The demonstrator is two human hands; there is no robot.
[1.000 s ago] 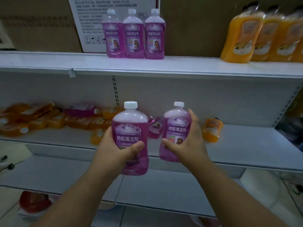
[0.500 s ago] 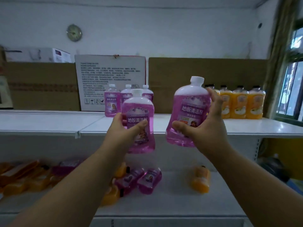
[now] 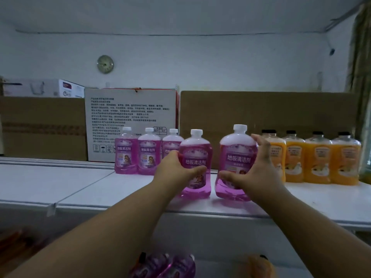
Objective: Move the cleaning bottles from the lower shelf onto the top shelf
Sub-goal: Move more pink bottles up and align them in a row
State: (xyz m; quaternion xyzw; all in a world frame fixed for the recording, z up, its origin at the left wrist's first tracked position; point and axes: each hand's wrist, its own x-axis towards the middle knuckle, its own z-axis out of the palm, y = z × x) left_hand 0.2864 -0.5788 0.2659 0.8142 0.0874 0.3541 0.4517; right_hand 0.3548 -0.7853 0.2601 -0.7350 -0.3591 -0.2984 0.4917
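Near the middle of the frame, I have two purple bottles on the top shelf (image 3: 50, 183). My left hand (image 3: 172, 173) grips the left bottle (image 3: 195, 167). My right hand (image 3: 255, 173) grips the right bottle (image 3: 236, 157), which looks tipped. If I let go too soon, I think it could fall onto the orange bottles (image 3: 313, 159) at right. More purple bottles (image 3: 166, 266) lie below.

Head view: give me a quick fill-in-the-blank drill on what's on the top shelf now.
1. Each hand holds one ___ bottle over the top shelf.
2. Behind the left hand stand ___ purple bottles in a row.
3. Right of the right hand stand four ___ bottles.

Missing: purple; three; orange
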